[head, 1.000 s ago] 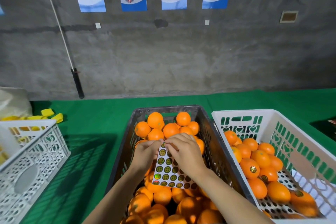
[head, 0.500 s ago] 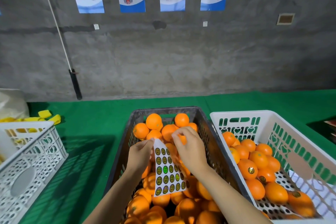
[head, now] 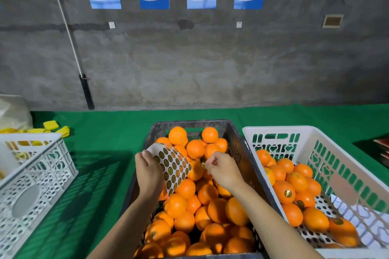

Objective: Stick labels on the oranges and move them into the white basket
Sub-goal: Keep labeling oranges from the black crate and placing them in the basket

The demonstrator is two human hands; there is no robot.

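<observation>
A dark grey crate in front of me is heaped with unlabelled oranges. My left hand grips a white sheet of round gold-green labels over the crate's left side. My right hand hovers over the heap, its fingertips pinching a single small label just above an orange. To the right stands the white basket, holding several oranges with labels on them.
Another white perforated basket stands at the left on the green cloth. Yellow pieces and a pale bag lie at the far left. A grey wall with posters rises behind; dark items sit at the right edge.
My right hand has come off the label sheet and moved right with one label pinched. My left hand has swung the sheet up and to the left.
</observation>
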